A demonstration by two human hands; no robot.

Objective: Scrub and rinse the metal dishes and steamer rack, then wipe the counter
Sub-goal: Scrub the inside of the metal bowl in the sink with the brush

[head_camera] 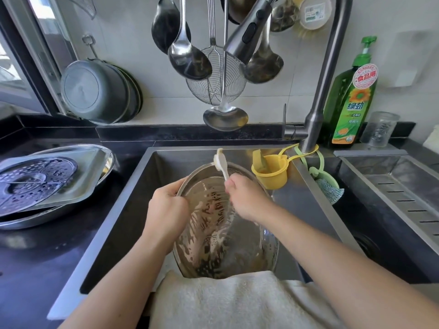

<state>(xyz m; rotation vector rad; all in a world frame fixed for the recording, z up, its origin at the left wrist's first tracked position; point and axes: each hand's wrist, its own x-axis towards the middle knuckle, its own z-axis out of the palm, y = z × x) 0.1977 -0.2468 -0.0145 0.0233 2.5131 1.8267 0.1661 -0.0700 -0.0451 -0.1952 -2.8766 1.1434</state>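
Between my hands the silver metal dish point(228, 236) is streaked with white suds. My right hand point(247, 198) grips a white brush point(221, 162). Past it hangs a yellow cup point(270, 170) (a green soap bottle point(351, 96) further right). Left of my left hand point(166, 207), the perforated silver steamer rack point(33, 181) sits on the black tabletop point(47, 252).

Both bare forearms reach forward. The left hand point(166, 205) curls its fingers in a grip, thumb on top; the right hand point(247, 198) is closed, knuckles up.
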